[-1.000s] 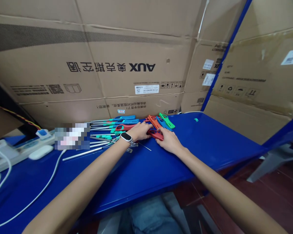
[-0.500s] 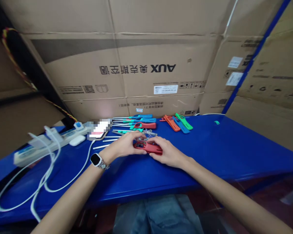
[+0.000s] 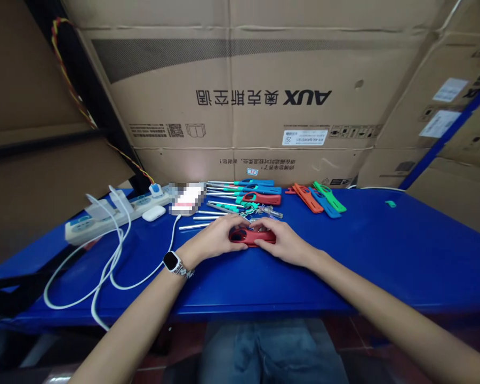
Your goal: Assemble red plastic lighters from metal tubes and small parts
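Red casing sits between your two hands, over the near middle of the blue table, close in front of you. A second ago you had it farther off, right beside the colored casings on your right; since then you have drawn it toward yourself and apart from them, so your work now centers on this one piece. Your left hand is curled around the looped end and your right hand around the solid end, fingers on the far side, thumbs on the near side, both narrow on the casing. You carry nothing else that shows. I cannot tell whether the underside rests on the table or hangs just above it, nor whether you hold one half or two. The orange casing, blue casing and green casing remain clustered to the right. Just beyond your fingers lie the clear parts, with bare metal tubes near your left hand, and the red lighter lies farther back.
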Demonstrator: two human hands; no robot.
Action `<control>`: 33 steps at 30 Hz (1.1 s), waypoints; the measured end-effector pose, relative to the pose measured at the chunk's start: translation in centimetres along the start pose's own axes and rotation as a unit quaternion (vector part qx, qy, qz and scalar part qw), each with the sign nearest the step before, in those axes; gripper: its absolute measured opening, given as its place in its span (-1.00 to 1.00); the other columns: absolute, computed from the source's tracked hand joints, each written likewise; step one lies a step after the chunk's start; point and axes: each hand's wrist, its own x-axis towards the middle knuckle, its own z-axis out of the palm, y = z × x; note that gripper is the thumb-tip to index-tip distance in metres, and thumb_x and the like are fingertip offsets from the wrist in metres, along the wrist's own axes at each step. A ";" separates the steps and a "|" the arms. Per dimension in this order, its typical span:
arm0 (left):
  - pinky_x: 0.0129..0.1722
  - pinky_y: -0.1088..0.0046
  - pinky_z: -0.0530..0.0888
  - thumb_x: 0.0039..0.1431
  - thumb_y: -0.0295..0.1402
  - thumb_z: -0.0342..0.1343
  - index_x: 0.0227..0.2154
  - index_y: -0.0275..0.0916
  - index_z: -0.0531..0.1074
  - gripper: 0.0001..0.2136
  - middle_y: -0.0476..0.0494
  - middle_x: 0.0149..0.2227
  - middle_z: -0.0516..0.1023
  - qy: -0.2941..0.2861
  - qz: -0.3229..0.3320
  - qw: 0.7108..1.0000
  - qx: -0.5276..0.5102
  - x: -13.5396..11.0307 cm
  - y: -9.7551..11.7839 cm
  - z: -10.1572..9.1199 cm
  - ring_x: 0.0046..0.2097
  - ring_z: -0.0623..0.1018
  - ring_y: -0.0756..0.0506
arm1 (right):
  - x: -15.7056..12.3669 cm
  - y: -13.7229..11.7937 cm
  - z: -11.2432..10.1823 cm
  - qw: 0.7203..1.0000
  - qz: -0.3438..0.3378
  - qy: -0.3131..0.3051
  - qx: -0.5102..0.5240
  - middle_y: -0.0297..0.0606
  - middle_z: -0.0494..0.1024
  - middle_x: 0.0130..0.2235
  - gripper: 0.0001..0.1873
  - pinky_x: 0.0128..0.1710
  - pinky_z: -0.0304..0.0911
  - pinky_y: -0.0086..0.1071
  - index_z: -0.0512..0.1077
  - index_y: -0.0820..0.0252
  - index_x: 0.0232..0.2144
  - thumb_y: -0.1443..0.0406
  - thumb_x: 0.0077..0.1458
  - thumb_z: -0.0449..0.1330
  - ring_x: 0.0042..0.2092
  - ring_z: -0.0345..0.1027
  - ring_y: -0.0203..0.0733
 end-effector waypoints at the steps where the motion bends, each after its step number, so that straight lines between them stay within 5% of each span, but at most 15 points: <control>1: -0.05 0.31 0.45 0.08 -0.27 0.30 -0.02 -0.17 0.43 -0.61 -0.14 -0.06 0.51 0.007 0.004 1.000 -0.005 0.0 0.0 0.0 -0.06 0.52 -0.16 | 0.1 -0.1 -0.1 1.000 0.003 0.009 0.020 -0.21 0.56 -0.05 -0.71 0.00 0.29 -0.21 0.42 0.13 -0.07 0.35 0.12 0.18 -0.05 0.44 -0.12; 9: -0.09 0.35 0.45 0.27 -0.22 0.14 -0.06 -0.19 0.46 -0.75 -0.18 -0.05 0.53 0.093 0.065 0.993 0.031 0.0 0.6 -1.1 -0.10 0.54 -0.13 | 3.3 0.6 -1.1 0.970 0.100 0.035 0.218 -0.32 0.51 -0.35 -0.73 -0.38 0.29 -0.36 0.41 0.18 -0.27 0.12 0.04 0.23 -0.41 0.35 -0.27; 12: -0.21 0.41 0.43 0.35 -0.18 0.02 -0.17 -0.22 0.51 -0.74 -0.13 -0.26 0.60 0.101 0.021 0.994 0.034 -0.2 0.6 -1.6 -0.25 0.56 -0.09 | 3.3 0.8 -1.0 0.967 0.100 0.123 0.201 -0.29 0.51 -0.30 -0.68 -0.35 0.28 -0.36 0.41 0.16 -0.27 0.04 0.09 0.19 -0.35 0.35 -0.25; 16: -0.48 0.52 0.30 0.34 -0.11 -0.04 -0.36 -0.28 0.46 -0.65 0.01 -0.55 0.42 0.129 -0.073 0.988 -0.044 -0.2 0.0 -2.0 -0.53 0.40 0.02 | 1.5 0.2 -0.5 0.967 0.089 0.222 0.089 -0.27 0.48 -0.29 -0.69 -0.33 0.24 -0.34 0.34 0.15 -0.25 0.04 0.14 0.16 -0.34 0.30 -0.24; 20: -0.52 0.53 0.19 0.29 -0.07 -0.04 -0.50 -0.29 0.39 -0.60 0.01 -0.54 0.30 0.153 -0.071 0.984 -0.062 -0.1 -0.3 -2.2 -0.49 0.26 0.03 | -0.1 -0.8 0.1 0.990 -0.006 0.098 -0.101 -0.26 0.49 -0.28 -0.74 -0.13 0.19 -0.20 0.34 0.15 -0.36 0.13 0.05 0.29 -0.23 0.29 -0.15; 25: -0.51 0.51 0.11 0.29 -0.06 -0.07 -0.60 -0.28 0.28 -0.56 0.04 -0.57 0.15 0.123 -0.070 0.989 -0.053 -0.1 -0.4 -2.2 -0.49 0.15 0.04 | -0.2 -0.9 0.4 0.978 -0.070 -0.038 -0.191 -0.22 0.56 -0.22 -0.86 -0.06 0.09 -0.14 0.47 0.13 -0.27 0.21 0.12 0.26 -0.10 0.27 -0.05; 30: -0.53 0.50 0.08 0.27 -0.06 -0.07 -0.59 -0.29 0.32 -0.56 0.05 -0.59 0.14 0.136 -0.079 0.985 -0.069 -0.2 0.1 -2.5 -0.51 0.13 0.05 | 0.0 -0.3 -0.2 0.977 -0.095 -0.047 -0.187 -0.24 0.57 -0.27 -0.87 -0.08 0.08 -0.18 0.48 0.15 -0.35 0.29 0.22 0.15 -0.15 0.28 -0.11; 33: -0.52 0.53 0.16 0.23 -0.07 0.00 -0.50 -0.31 0.39 -0.62 0.01 -0.55 0.30 0.148 -0.075 0.979 -0.116 -0.4 0.5 -2.8 -0.51 0.22 0.04 | 0.2 0.3 -1.1 0.987 -0.078 0.010 -0.139 -0.25 0.58 -0.28 -0.91 -0.10 0.11 -0.20 0.47 0.15 -0.38 0.31 0.18 0.19 -0.16 0.32 -0.12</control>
